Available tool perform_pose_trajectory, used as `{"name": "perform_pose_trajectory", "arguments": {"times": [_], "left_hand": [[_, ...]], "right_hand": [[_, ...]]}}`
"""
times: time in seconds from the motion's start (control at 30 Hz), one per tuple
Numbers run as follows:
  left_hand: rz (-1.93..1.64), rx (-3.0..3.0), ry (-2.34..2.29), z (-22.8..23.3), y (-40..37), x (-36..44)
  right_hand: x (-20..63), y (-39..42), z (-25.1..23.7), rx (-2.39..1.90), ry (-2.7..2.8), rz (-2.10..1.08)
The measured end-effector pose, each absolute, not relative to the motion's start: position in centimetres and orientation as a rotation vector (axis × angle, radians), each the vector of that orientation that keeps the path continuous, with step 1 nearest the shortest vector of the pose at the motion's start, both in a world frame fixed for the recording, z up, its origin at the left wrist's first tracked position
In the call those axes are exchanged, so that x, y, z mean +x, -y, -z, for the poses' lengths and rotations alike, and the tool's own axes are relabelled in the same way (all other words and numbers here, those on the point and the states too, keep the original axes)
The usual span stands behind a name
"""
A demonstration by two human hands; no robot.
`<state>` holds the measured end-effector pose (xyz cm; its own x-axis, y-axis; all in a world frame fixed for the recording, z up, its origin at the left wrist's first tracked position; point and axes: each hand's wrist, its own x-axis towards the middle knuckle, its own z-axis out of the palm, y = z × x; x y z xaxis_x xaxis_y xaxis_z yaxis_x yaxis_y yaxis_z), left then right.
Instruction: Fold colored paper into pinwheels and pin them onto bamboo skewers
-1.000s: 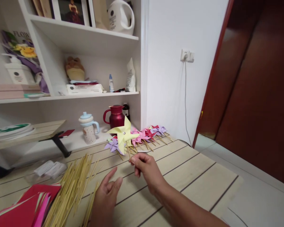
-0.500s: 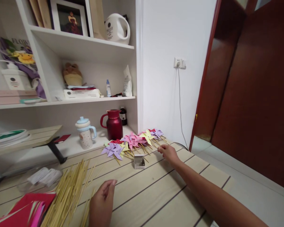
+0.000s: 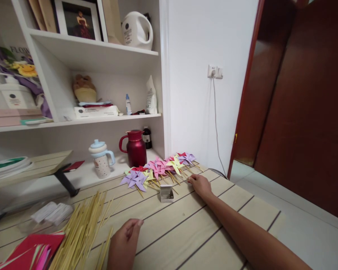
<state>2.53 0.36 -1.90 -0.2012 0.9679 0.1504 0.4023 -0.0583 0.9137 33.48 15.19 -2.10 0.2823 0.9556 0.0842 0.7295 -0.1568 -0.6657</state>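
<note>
My right hand (image 3: 199, 184) rests low over the table, its fingers curled closed beside the stick ends of the paper pinwheels (image 3: 159, 167). Whether anything sits inside its fingers is hidden. These pinwheels, in purple, pink, yellow and red, lie in a row along the table's back edge. Between my hands stands a small open box (image 3: 166, 194) with tiny, unclear pieces inside. My left hand (image 3: 124, 240) is nearer me, thumb against curled fingers, with nothing visible in it. Left of it lies a heap of thin wooden sticks (image 3: 80, 228).
Red and coloured paper sheets (image 3: 30, 249) lie at the front left, near a clear plastic pack (image 3: 49, 213). A spotted cup (image 3: 101, 161) and a red jug (image 3: 136, 150) stand behind the table. The table's right edge borders the floor (image 3: 307, 210).
The view has shifted slightly. My right hand has settled a little lower beside the pinwheel sticks, its fingers more curled. My left hand stays closed in nearly the same place.
</note>
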Motion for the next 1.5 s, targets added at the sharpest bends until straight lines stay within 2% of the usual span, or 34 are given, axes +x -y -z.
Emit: {"name": "perform_pose_trajectory", "arguments": {"times": [0.8, 1.07, 1.5], "left_hand": [[-1.266, 1.460, -1.605, 1.8, -0.1, 2.7], [-1.249, 1.495, -1.637, 1.8, -0.3, 2.7], [-1.248, 1.478, -1.593, 2.2, -0.6, 2.5]], "right_hand": [[35.5, -14.5, 3.0, -1.665, 1.268, -0.396], [33.8, -13.8, 3.5, -1.519, 1.339, -0.513], [39.0, -15.7, 1.7, -2.024, 1.385, -0.346]]}}
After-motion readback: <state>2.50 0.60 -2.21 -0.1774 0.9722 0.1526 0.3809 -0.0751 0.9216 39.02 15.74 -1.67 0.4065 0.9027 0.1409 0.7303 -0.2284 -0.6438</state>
